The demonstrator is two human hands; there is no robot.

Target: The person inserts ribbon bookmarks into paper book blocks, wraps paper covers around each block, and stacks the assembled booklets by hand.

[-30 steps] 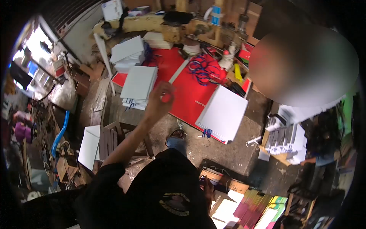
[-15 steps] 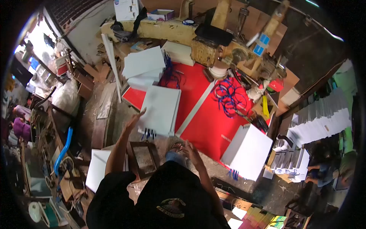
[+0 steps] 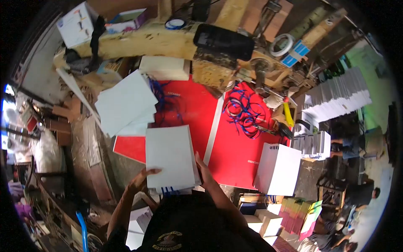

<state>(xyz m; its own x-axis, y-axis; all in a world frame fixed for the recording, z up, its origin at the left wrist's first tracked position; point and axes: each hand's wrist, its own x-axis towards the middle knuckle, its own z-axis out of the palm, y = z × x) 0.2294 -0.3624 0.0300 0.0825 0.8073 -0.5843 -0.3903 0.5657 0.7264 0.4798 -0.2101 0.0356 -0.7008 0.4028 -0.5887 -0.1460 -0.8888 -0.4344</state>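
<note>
A stack of white book blocks (image 3: 171,153) lies at the front edge of the red tabletop, close to my body. Short blue ribbon ends (image 3: 170,191) stick out from its near side. My left hand (image 3: 142,179) grips the stack's left side, with a digit over the top sheet. Against the right side presses my right hand (image 3: 204,171), fingers pointing away from me. The undersides of both hands are hidden. Fanned white stacks (image 3: 126,103) lie beyond, to the left. On the right stands another white stack (image 3: 279,168).
Tangled blue ribbons (image 3: 245,113) lie on the red tabletop (image 3: 235,155), near a yellow-handled tool (image 3: 288,112). A wooden beam (image 3: 138,42) with a black tray (image 3: 223,41) runs behind. Tall paper piles (image 3: 340,94) stand to the right, with other people (image 3: 361,193) farther off.
My right hand has moved from apart from the stack onto its right side. The stack now sits squarer and nearer my body. The camera view has shifted.
</note>
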